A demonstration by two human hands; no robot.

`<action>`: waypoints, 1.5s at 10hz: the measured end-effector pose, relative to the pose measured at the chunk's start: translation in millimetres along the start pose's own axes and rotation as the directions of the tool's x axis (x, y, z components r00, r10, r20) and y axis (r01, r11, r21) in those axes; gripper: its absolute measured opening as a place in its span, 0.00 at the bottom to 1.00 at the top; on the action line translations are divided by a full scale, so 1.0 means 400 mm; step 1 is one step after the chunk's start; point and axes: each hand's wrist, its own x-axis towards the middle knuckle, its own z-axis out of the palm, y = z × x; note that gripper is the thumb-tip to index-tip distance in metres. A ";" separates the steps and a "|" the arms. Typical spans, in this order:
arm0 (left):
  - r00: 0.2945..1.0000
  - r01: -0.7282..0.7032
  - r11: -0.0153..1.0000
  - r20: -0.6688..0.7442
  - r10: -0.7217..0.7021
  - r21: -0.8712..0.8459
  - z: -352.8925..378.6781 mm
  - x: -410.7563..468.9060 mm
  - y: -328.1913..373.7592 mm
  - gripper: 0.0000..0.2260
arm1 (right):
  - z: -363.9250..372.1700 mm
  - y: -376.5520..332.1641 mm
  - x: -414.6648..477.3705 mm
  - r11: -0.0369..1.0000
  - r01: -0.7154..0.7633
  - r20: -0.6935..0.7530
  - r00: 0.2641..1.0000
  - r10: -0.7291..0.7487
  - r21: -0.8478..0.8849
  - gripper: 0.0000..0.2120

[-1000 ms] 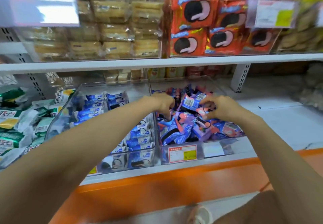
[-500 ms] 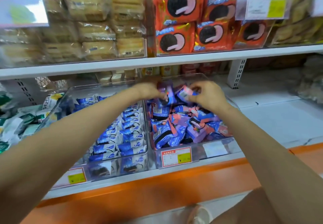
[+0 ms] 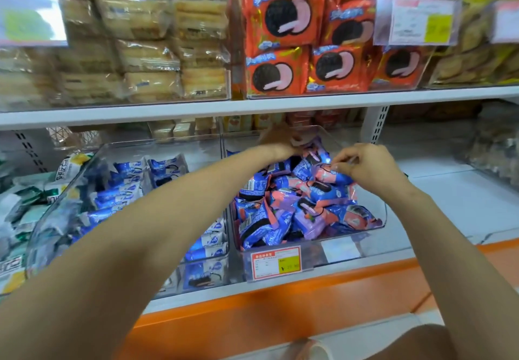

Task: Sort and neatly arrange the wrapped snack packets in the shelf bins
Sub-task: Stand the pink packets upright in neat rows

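The right hand pinched a packet atop the heap in the bin. The left hand, blurred at the bin's back, might have held another, though I could not tell its grip. Pulling from so loose a heap could well tip neighbours over the bin's low side onto the shelf.

No text reads clearly. The price tag on the front of the clear bin shows a red header and blurred digits on yellow. The upper shelf label, the orange cookie packs and the green-and-white packets carry smeared, illegible print.
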 end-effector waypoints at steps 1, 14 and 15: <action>0.997 0.011 0.998 -0.078 -0.005 0.065 -0.044 -0.020 -0.068 0.17 | 0.008 -0.012 0.010 0.998 0.061 -0.071 0.996 -0.062 -0.012 0.05; 0.995 -0.039 0.985 0.093 0.024 0.169 -0.013 0.006 -0.217 0.11 | 0.053 0.004 0.248 0.980 0.172 0.188 0.970 -0.152 -0.098 0.19; 0.979 0.006 0.974 0.196 -0.052 0.227 0.012 0.045 -0.300 0.13 | 0.066 0.015 0.264 0.978 0.172 0.287 0.949 -0.131 -0.122 0.22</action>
